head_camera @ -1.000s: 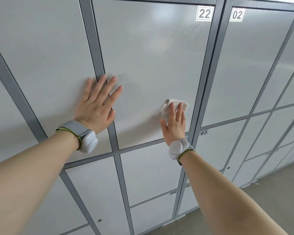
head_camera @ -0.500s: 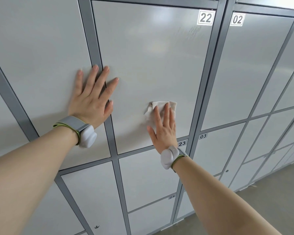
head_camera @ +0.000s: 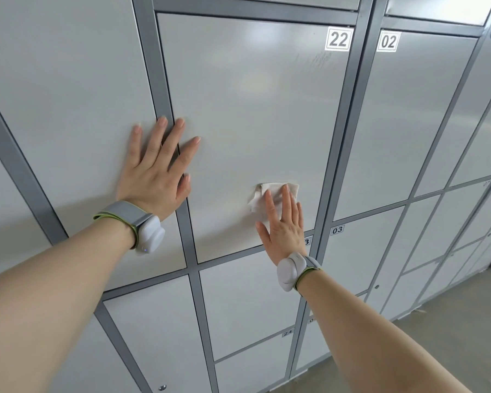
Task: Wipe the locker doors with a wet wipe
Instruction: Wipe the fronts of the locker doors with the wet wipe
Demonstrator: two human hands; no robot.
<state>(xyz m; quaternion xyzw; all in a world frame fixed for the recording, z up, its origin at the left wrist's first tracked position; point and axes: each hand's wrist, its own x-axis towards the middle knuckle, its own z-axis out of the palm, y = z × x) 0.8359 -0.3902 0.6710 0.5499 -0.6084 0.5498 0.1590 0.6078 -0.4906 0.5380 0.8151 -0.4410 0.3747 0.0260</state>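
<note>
Pressing the wet wipe (head_camera: 260, 194) flat on the locker door (head_camera: 253, 109) marked 22, low down near its right side, with the right hand (head_camera: 284, 232), fingers straight. Resting the left hand (head_camera: 153, 178) flat across the grey bar (head_camera: 158, 80), fingers spread wide. Hands well apart. Some scuff marks (head_camera: 319, 62) high up.

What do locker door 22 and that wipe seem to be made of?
Locker door 22: likely painted sheet metal, smooth satin grey, with soft light glare. Wipe: thin white nonwoven cloth or paper; soft crumpled folds under the right hand.
</note>
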